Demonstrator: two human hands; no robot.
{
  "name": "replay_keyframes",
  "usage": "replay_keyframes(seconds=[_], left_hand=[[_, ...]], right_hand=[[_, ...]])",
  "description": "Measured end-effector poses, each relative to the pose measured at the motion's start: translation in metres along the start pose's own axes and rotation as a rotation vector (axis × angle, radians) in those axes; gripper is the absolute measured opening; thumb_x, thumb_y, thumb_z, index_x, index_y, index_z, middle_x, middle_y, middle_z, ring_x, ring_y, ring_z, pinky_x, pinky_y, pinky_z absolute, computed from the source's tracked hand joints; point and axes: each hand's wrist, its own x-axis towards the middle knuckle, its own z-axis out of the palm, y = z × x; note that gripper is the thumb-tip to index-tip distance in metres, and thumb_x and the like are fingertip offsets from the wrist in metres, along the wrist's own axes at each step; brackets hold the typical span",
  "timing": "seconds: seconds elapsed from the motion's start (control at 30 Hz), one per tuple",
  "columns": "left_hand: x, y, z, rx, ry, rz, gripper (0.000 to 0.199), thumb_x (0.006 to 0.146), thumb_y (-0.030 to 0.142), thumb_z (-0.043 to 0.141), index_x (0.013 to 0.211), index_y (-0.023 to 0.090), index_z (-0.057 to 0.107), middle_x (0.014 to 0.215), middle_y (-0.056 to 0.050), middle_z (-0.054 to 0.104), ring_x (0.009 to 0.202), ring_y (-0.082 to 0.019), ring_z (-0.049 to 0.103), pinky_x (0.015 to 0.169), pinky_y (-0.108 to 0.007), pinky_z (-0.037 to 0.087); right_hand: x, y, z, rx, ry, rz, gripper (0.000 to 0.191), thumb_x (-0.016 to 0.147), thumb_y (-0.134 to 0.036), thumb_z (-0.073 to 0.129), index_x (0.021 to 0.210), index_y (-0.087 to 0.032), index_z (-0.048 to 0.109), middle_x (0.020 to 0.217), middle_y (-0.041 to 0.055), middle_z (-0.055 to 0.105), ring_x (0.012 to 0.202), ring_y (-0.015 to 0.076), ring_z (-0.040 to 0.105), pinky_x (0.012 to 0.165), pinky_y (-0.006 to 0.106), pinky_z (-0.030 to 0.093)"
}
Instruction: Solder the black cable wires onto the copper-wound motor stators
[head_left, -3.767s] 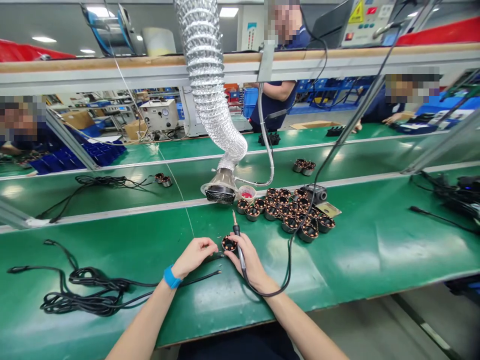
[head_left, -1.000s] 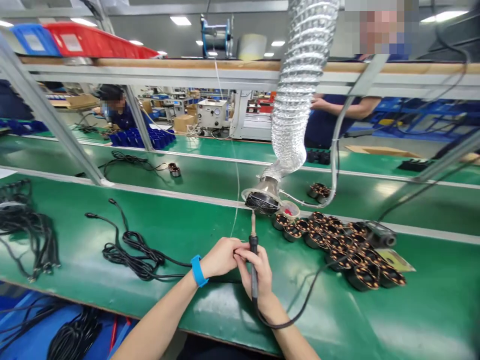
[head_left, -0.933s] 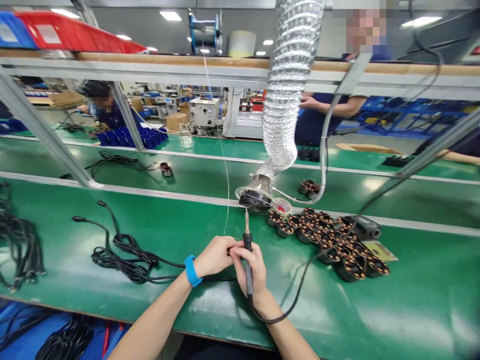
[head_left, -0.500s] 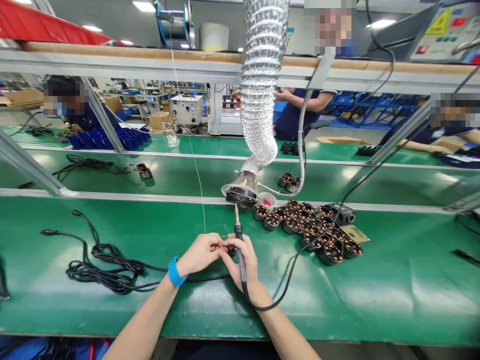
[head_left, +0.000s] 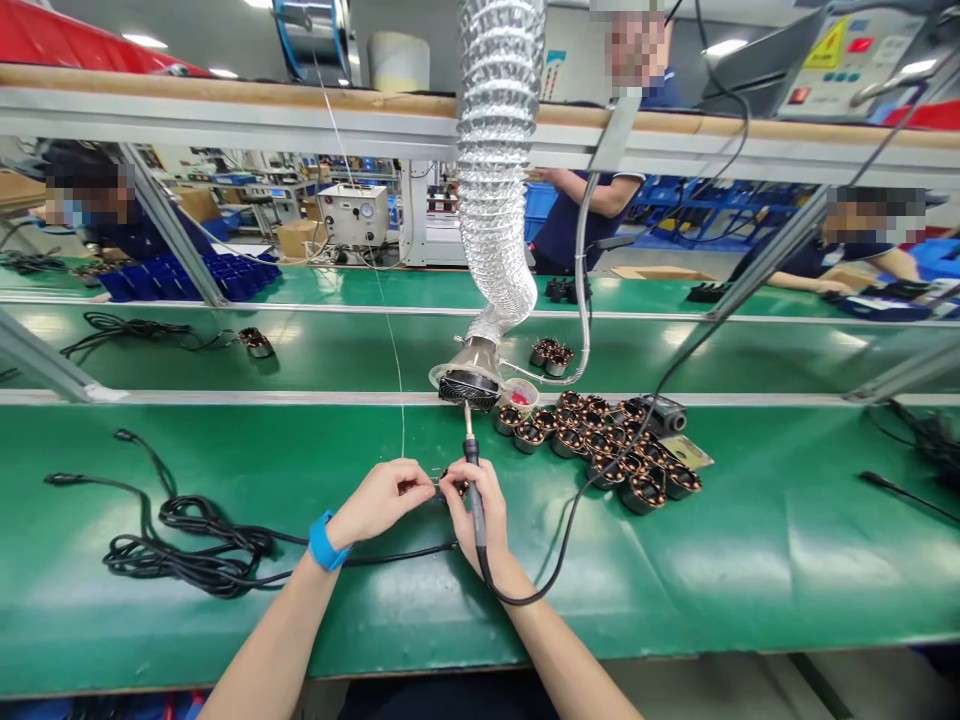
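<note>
My right hand (head_left: 480,505) holds a soldering iron (head_left: 472,465) across the palm, its tip pointing away from me. The thumb and forefinger of that hand are pinched at a small copper-wound motor stator (head_left: 459,489), mostly hidden behind the fingers. Left of it, my left hand (head_left: 382,500), with a blue band on the wrist, is closed in a pinch beside thin wire ends; what the fingertips grip is too small to make out. A thin wire (head_left: 401,400) runs down from a spool (head_left: 311,40) to behind my left hand. A black cable (head_left: 390,555) passes below both hands.
Several stators (head_left: 600,440) cluster on the green bench to the right. A fume extractor hood (head_left: 476,365) on a silver duct hangs just beyond the iron. Coiled black cables (head_left: 202,540) lie left. The iron's cord (head_left: 566,530) loops right. Co-workers sit and stand across the benches.
My fingertips have drawn slightly apart, the left hand moving a little left of the stator. The soldering iron stays in my right hand. The whole view has shifted slightly.
</note>
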Motion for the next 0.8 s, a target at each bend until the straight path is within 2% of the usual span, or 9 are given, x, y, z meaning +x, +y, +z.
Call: replay_keyframes(seconds=[0.07, 0.17, 0.4, 0.57, 0.67, 0.73, 0.8], left_hand=[[0.001, -0.002, -0.001, -0.094, -0.046, -0.088, 0.027, 0.088, 0.039, 0.055, 0.081, 0.016, 0.067, 0.074, -0.002, 0.062, 0.064, -0.014, 0.054, 0.059, -0.024, 0.04], [0.003, -0.005, 0.001, -0.212, -0.066, -0.189, 0.031, 0.086, 0.043, 0.055, 0.084, 0.014, 0.066, 0.061, 0.002, 0.056, 0.051, -0.011, 0.045, 0.051, -0.023, 0.034], [0.012, -0.015, 0.011, -0.334, 0.115, -0.224, 0.024, 0.076, 0.036, 0.062, 0.069, 0.013, 0.066, 0.066, -0.001, 0.061, 0.062, -0.013, 0.05, 0.061, -0.024, 0.038], [0.02, -0.03, 0.017, -0.337, 0.284, -0.253, 0.017, 0.072, 0.028, 0.059, 0.068, 0.013, 0.065, 0.069, -0.002, 0.064, 0.068, -0.015, 0.055, 0.066, -0.025, 0.04], [0.023, -0.035, 0.021, -0.328, 0.302, -0.278, 0.018, 0.072, 0.029, 0.058, 0.069, 0.013, 0.066, 0.068, -0.003, 0.064, 0.067, -0.015, 0.055, 0.064, -0.025, 0.039], [0.023, -0.037, 0.022, -0.328, 0.299, -0.281, 0.019, 0.072, 0.029, 0.058, 0.069, 0.013, 0.066, 0.068, -0.003, 0.064, 0.066, -0.015, 0.055, 0.063, -0.025, 0.038], [0.023, -0.037, 0.024, -0.325, 0.304, -0.286, 0.02, 0.072, 0.03, 0.058, 0.07, 0.013, 0.066, 0.068, -0.003, 0.064, 0.066, -0.015, 0.054, 0.063, -0.025, 0.038]], right_hand=[[0.001, 0.002, -0.001, -0.002, -0.022, 0.003, 0.018, 0.089, -0.013, 0.056, 0.102, -0.025, 0.059, 0.098, 0.0035, 0.057, 0.084, 0.0159, 0.062, 0.077, 0.031, 0.054], [0.002, 0.004, 0.001, -0.012, -0.039, 0.005, 0.018, 0.089, -0.013, 0.056, 0.102, -0.025, 0.058, 0.095, 0.0029, 0.056, 0.083, 0.0156, 0.061, 0.077, 0.03, 0.053], [0.001, 0.006, 0.005, -0.057, -0.067, -0.003, 0.02, 0.09, -0.013, 0.054, 0.107, -0.023, 0.058, 0.098, 0.0037, 0.053, 0.082, 0.0137, 0.062, 0.078, 0.029, 0.054], [0.002, 0.009, -0.001, -0.043, 0.005, 0.045, 0.031, 0.094, -0.018, 0.05, 0.124, -0.023, 0.057, 0.099, 0.0051, 0.061, 0.079, 0.0128, 0.064, 0.077, 0.028, 0.055], [0.001, 0.01, -0.008, 0.012, 0.085, 0.127, 0.034, 0.097, -0.023, 0.046, 0.13, -0.02, 0.055, 0.086, 0.0025, 0.067, 0.065, 0.0109, 0.064, 0.066, 0.025, 0.056], [0.0, 0.01, -0.013, -0.008, 0.112, 0.147, 0.03, 0.097, -0.025, 0.047, 0.123, -0.018, 0.06, 0.072, -0.0007, 0.066, 0.055, 0.0107, 0.061, 0.058, 0.024, 0.054], [-0.002, 0.011, -0.017, -0.057, 0.113, 0.113, 0.024, 0.095, -0.026, 0.048, 0.108, -0.018, 0.066, 0.063, -0.002, 0.065, 0.05, 0.0117, 0.061, 0.055, 0.025, 0.053]])
